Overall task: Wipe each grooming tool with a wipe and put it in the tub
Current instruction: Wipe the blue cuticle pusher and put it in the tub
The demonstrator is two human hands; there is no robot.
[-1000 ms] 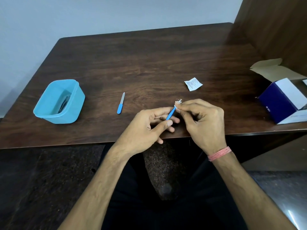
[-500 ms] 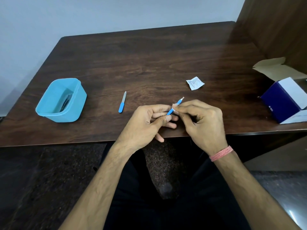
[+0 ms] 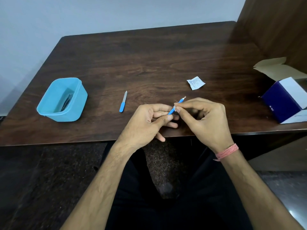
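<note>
Over the table's near edge, my left hand pinches the lower end of a thin blue-handled tool whose forked metal tip points up and to the right. My right hand pinches a small white wipe around the middle of the handle. A blue-handled nail file lies flat on the wood to the left of my hands. At the left stands the light blue tub, open, with dark tools lying on its bottom.
A torn white wipe sachet lies beyond my hands. An open dark blue and white carton stands at the table's right edge beside a wooden partition. The dark wooden table ends just under my wrists.
The wipe in my right hand has slid down the tool from its tip to the handle, so the forked metal tip now shows. Both hands stayed in place.
</note>
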